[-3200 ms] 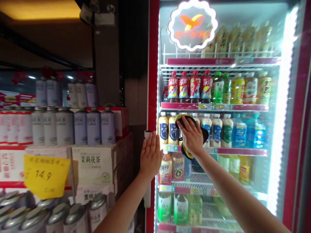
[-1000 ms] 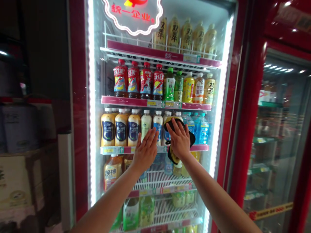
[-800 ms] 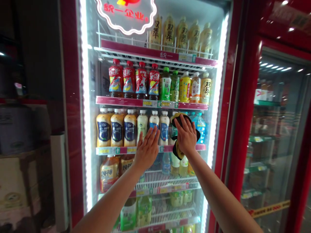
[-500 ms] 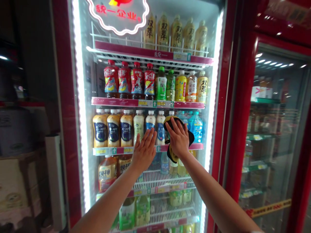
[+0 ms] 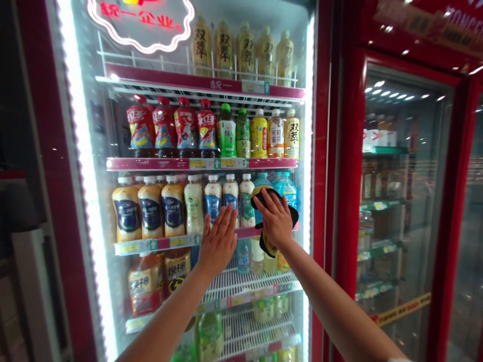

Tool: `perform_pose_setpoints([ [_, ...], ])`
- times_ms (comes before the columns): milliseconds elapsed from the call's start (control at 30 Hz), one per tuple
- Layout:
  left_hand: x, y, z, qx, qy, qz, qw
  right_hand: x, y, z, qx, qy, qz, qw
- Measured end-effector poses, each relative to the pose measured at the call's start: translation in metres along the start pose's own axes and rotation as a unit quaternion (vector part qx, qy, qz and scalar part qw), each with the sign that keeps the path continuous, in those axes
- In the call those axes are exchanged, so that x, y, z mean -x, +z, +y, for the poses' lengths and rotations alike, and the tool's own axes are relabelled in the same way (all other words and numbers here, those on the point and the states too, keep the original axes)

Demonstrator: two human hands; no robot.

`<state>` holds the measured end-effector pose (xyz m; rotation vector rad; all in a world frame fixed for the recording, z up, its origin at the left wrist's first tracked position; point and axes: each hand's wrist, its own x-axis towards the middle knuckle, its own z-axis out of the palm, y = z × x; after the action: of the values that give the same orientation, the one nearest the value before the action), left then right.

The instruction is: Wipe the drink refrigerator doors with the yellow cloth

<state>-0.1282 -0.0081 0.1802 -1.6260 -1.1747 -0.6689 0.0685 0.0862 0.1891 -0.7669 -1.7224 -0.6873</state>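
Both my hands are raised against the glass door of a lit drinks fridge (image 5: pixel 319 191). My left hand (image 5: pixel 217 244) is flat with fingers stretched out, nearest the glass before the milky bottles (image 5: pixel 213 193); nothing is in it. A yellow and black cloth (image 5: pixel 294 216) lies under my right hand (image 5: pixel 278 218), which presses it to the glass in front of the blue-capped bottles (image 5: pixel 289 185). Its fingers are spread over the cloth, and one end hangs below the palm. Whether the left palm touches the glass I cannot tell.
Behind the glass stand red-capped bottles (image 5: pixel 184 123) and pale yellow bottles (image 5: pixel 245 50) on upper shelves. A round lit sign (image 5: pixel 141 22) is at the top left. A second red-framed fridge (image 5: pixel 360 176) stands to the right. Grey objects are at the dark left edge.
The view has swung right, so the fridge sits further left. My right hand and the cloth have slid right across the glass, uncovering a white-capped bottle. My left hand has shifted slightly right.
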Motion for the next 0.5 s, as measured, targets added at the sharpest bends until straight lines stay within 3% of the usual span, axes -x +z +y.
perform_pose_setpoints([
  [100,-0.008,0.004,0.012,-0.004,0.006,0.005,1.0,-0.01,-0.006,0.032,-0.001,0.033,0.025,0.999],
  [200,-0.007,0.01,0.023,-0.001,0.004,0.002,1.0,0.013,-0.006,0.054,0.003,0.093,0.049,0.994],
  [267,-0.003,0.014,0.029,0.004,-0.002,0.0,1.0,0.038,-0.003,0.057,0.006,0.117,0.052,0.992],
  [367,-0.002,0.018,0.036,0.011,-0.006,0.0,1.0,0.057,0.0,0.052,0.005,0.095,0.023,0.995],
  [500,-0.013,0.021,0.046,0.017,-0.005,0.001,1.0,0.022,-0.011,0.065,0.002,0.054,-0.02,0.998],
])
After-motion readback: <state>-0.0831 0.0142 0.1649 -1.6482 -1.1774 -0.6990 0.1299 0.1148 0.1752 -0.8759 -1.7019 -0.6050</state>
